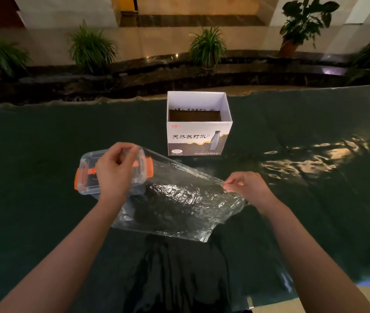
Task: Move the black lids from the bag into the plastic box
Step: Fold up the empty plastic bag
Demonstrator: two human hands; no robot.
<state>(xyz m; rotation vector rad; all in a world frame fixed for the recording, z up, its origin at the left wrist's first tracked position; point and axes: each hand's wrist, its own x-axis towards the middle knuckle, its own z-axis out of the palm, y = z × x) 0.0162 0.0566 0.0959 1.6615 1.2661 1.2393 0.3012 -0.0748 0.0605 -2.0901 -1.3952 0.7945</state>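
Hands hold the clear bag (179, 199) stretched over the worktop (44, 132): our left hand (116, 170) pinches its edge above the plastic box (84, 172) at 10 o'clock, our right hand (247, 188) pinches the other corner. Black lids are not clearly visible; next we'd tip them out.

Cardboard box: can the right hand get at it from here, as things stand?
Probably not yet: the right hand pinches the clear bag. The dark cloth up to the cardboard box looks unobstructed once it lets go.
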